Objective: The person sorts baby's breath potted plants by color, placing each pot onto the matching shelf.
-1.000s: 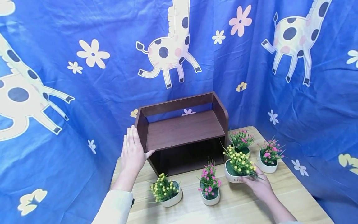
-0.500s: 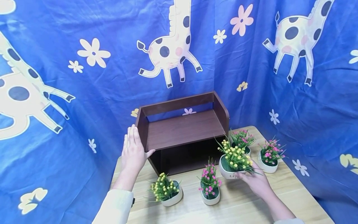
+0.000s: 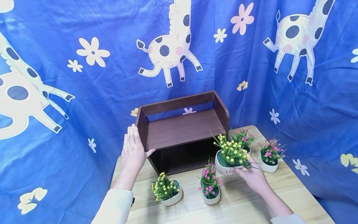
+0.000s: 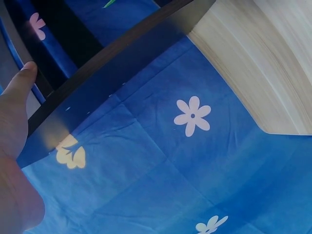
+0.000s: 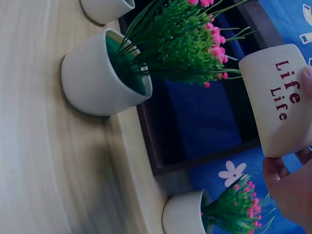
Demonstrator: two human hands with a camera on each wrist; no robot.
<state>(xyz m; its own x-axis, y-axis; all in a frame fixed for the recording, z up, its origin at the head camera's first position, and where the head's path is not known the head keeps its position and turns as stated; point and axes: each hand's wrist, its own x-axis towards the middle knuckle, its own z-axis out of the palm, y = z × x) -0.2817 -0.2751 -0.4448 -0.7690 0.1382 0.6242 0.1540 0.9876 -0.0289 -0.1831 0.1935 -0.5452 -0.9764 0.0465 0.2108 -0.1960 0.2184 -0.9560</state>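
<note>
Table (image 3: 190, 214): left fingers (image 3: 130, 138) straight along shelf (image 3: 183, 129) edge, right fingers (image 3: 238, 171) clamped on yellow-flowered pot (image 3: 227, 161)

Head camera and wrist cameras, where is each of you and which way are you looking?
Head: on the person's head, looking forward and down at the brown shelf and table; the left hand and right hand show.
Left wrist: on that wrist, looking at the shelf's side, blue curtain and table; part of the left hand shows.
Right wrist: on that wrist, looking at the held pot and a pink-flowered pot; part of the right hand shows.
Shared: head and right wrist both show the held pot.
</note>
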